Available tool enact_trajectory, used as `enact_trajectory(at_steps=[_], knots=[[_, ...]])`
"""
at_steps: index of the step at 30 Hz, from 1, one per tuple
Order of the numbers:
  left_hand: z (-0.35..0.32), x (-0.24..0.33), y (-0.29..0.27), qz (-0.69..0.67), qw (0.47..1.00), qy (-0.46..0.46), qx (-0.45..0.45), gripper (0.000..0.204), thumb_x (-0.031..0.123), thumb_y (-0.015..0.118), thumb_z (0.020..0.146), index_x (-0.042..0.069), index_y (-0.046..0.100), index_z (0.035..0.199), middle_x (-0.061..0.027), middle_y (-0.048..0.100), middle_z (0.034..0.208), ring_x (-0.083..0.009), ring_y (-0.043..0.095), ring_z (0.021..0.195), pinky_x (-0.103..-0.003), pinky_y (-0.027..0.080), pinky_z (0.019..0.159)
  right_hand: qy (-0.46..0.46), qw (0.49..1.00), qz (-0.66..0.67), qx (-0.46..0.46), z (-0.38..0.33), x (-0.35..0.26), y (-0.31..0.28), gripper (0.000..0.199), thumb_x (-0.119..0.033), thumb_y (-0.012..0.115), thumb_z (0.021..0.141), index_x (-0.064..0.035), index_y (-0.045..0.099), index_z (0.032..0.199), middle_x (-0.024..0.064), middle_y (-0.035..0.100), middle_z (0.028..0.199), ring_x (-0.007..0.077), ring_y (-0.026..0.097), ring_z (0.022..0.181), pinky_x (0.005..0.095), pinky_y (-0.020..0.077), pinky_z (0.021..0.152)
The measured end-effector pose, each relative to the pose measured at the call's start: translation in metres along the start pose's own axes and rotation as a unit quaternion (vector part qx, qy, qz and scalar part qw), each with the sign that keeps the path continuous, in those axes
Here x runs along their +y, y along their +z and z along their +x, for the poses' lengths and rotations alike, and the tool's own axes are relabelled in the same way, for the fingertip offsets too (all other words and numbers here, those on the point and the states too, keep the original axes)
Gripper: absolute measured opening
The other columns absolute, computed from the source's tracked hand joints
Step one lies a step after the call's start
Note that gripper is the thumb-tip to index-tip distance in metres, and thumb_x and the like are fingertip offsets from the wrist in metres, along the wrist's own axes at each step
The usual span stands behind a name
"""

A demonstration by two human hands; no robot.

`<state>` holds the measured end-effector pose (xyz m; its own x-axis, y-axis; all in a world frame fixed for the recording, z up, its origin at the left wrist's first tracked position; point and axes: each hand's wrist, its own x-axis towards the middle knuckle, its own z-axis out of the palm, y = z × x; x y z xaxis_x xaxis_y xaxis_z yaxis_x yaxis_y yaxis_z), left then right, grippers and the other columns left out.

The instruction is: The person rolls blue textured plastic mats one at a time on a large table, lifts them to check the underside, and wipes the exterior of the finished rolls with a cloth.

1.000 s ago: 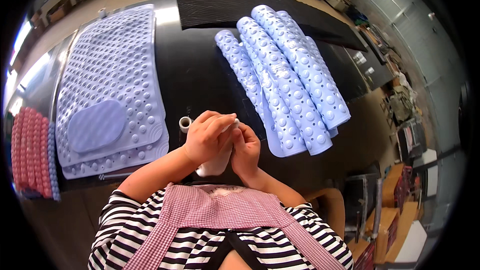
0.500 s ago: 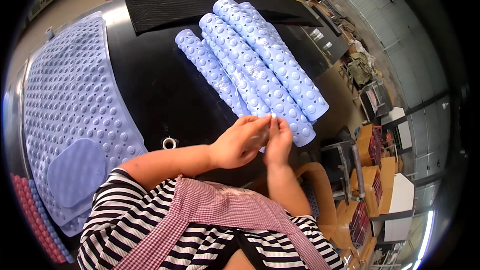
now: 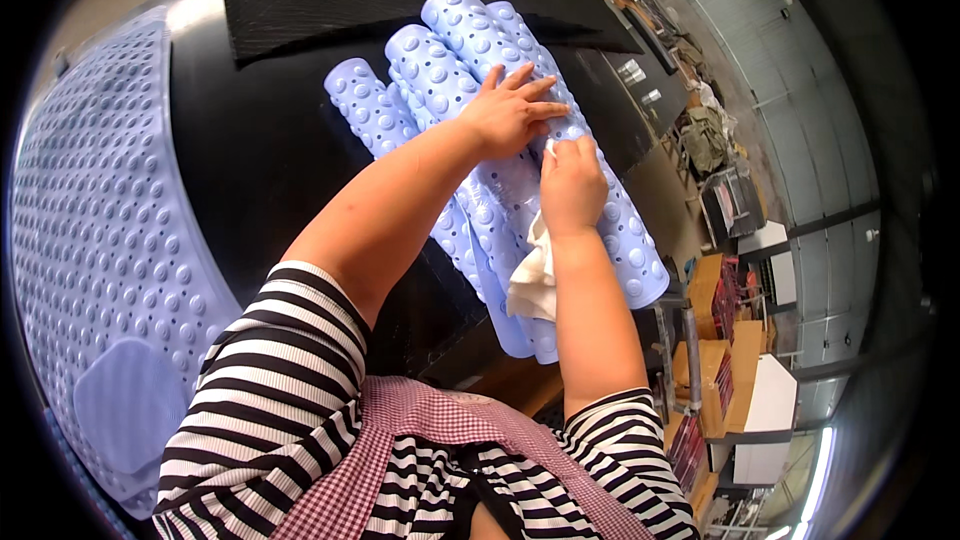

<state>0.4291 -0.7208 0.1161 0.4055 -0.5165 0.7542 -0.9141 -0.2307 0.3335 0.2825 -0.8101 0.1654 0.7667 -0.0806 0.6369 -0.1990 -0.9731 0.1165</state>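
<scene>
Several light-blue rolled bath mats with round bumps and small holes lie side by side, slanting from far left to near right. Clear wrap glints on some of them. My left hand rests across the upper part of the rolls, open with its fingers spread. Just nearer and to the right, my right hand is closed on a white cloth. A bit of the cloth pokes out by the fingertips, and the rest hangs below the palm over the rolls. My hands and forearms hide parts of the mats.
An unrolled blue bumpy mat covers the left side of the dark table, with a smooth rounded blue pad on it. Black ribbed sheeting lies at the far side. Open cardboard boxes stand on the right.
Both hands have moved forward from the mats' near ends onto the rolls. My left hand has spread from a pinch. The white cloth now shows plainly in my right hand.
</scene>
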Motion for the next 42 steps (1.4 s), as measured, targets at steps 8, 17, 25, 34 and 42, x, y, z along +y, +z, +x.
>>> enact_trajectory(at_steps=[8,17,25,34,42], knots=[[-0.003,-0.013,0.002,-0.033,0.998,-0.038,-0.026,0.041,0.034,0.067,0.095,0.037,0.066,0.135,-0.0018,0.053,0.151,-0.0283,0.034,0.151,-0.066,0.018,0.120,-0.033,0.999,-0.013,-0.039,-0.018,0.002,-0.009,0.005,-0.012,0.070,0.090,-0.0073,0.067,0.093,0.0110,0.060,0.095,0.0337,0.066,0.084,0.0440,0.0556,0.072],[0.003,-0.010,0.007,-0.049,0.996,-0.055,-0.043,0.036,0.035,0.067,0.095,0.036,0.068,0.131,-0.0025,0.054,0.147,-0.0290,0.037,0.147,-0.070,0.019,0.117,-0.066,0.993,-0.079,-0.056,-0.003,0.011,0.000,0.004,-0.010,0.070,0.089,-0.0081,0.068,0.090,0.0099,0.059,0.091,0.0333,0.065,0.079,0.0429,0.0546,0.068],[-0.001,-0.008,0.007,-0.070,0.995,-0.060,-0.045,0.035,0.034,0.068,0.094,0.036,0.069,0.130,-0.0029,0.055,0.145,-0.0299,0.037,0.148,-0.071,0.020,0.117,-0.068,0.995,-0.068,-0.028,-0.001,0.007,0.003,0.005,-0.010,0.073,0.086,-0.0079,0.069,0.089,0.0091,0.061,0.092,0.0332,0.065,0.080,0.0438,0.0532,0.068],[-0.003,-0.010,0.010,-0.074,0.995,-0.062,-0.032,0.036,0.034,0.069,0.094,0.036,0.069,0.129,-0.0026,0.056,0.145,-0.0295,0.036,0.149,-0.071,0.021,0.117,-0.061,0.994,-0.075,-0.053,-0.004,0.007,0.002,0.007,-0.009,0.073,0.085,-0.0061,0.067,0.087,0.0102,0.061,0.090,0.0350,0.064,0.079,0.0442,0.0524,0.068],[-0.002,-0.012,0.011,-0.084,0.993,-0.065,-0.042,0.037,0.034,0.070,0.092,0.036,0.069,0.129,-0.0026,0.056,0.145,-0.0288,0.036,0.148,-0.072,0.021,0.117,-0.064,0.995,-0.063,-0.036,0.004,0.004,0.007,0.008,-0.008,0.072,0.085,-0.0054,0.065,0.084,0.0111,0.061,0.091,0.0359,0.064,0.081,0.0458,0.0519,0.068]])
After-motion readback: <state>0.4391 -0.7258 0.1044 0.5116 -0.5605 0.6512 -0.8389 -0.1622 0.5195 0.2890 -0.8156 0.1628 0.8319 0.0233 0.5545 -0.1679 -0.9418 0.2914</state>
